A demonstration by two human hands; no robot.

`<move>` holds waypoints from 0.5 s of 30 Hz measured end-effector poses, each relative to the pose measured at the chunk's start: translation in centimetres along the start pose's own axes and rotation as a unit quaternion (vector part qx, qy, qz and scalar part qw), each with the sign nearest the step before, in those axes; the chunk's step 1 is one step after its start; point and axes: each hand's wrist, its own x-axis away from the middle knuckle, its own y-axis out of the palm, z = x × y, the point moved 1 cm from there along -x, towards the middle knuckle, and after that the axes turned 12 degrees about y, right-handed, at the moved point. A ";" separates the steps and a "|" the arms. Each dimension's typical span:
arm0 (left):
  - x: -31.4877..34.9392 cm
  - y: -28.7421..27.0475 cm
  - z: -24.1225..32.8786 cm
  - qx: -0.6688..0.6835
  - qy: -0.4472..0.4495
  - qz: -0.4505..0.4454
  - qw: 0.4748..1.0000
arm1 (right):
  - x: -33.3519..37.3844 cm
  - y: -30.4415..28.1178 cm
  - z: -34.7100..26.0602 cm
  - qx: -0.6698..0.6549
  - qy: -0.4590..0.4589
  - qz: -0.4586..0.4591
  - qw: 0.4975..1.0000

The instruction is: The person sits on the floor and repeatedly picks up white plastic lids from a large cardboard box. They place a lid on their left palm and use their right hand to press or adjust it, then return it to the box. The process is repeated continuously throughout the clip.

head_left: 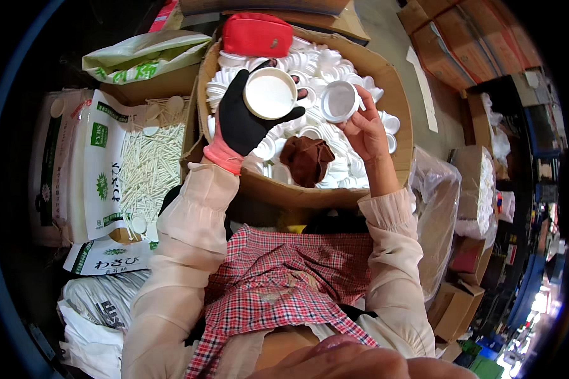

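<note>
My left hand [234, 120], in a black glove with a pink cuff, holds a round cream-white lid or shallow dish [270, 93] with its hollow side facing me. The thumb lies along the lower rim; bare fingertips show past the far side. To the right, my bare right hand [368, 131] pinches a small white plastic cup [339, 102] by its side, the opening turned toward me. The two pieces are apart. Both hands are above a big cardboard box [395, 95] heaped with similar white plastic pieces [348, 170].
A red pouch [257, 35] and a crumpled brown cloth [306, 160] lie on the heap. At left, a printed white sack [101, 151] holds many thin white sticks [148, 161]. Plastic bags [95, 316] sit lower left; cartons [455, 47] stand at right.
</note>
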 end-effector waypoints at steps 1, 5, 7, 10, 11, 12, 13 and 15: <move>0.0 0.7 -0.2 0.046 -0.017 0.025 0.998 | 1.4 -0.2 -0.2 -0.024 -0.003 -0.018 1.000; 0.6 1.2 -1.5 0.244 -0.107 0.007 0.964 | 4.8 2.2 0.0 -0.080 -0.032 -0.022 0.996; 1.1 2.5 -2.0 0.140 -0.102 0.028 0.984 | 5.6 1.8 0.0 -0.081 -0.032 -0.029 0.996; 1.5 2.1 -3.5 0.244 -0.147 0.023 0.958 | 6.4 3.0 -0.8 0.161 -0.177 0.099 0.966; 1.8 2.5 -4.2 0.148 -0.133 0.006 0.980 | 6.9 4.1 -1.2 0.246 -0.244 0.096 0.933; 2.4 2.8 -4.4 -0.002 -0.058 -0.056 0.997 | 7.3 5.3 -1.4 0.328 -0.307 0.092 0.889; 2.6 3.6 -4.7 -0.183 0.027 -0.112 0.976 | 7.7 6.6 -1.6 0.353 -0.337 0.094 0.868; 3.3 4.1 -4.9 -0.498 0.140 -0.172 0.839 | 7.9 7.5 -1.0 0.496 -0.336 0.148 0.787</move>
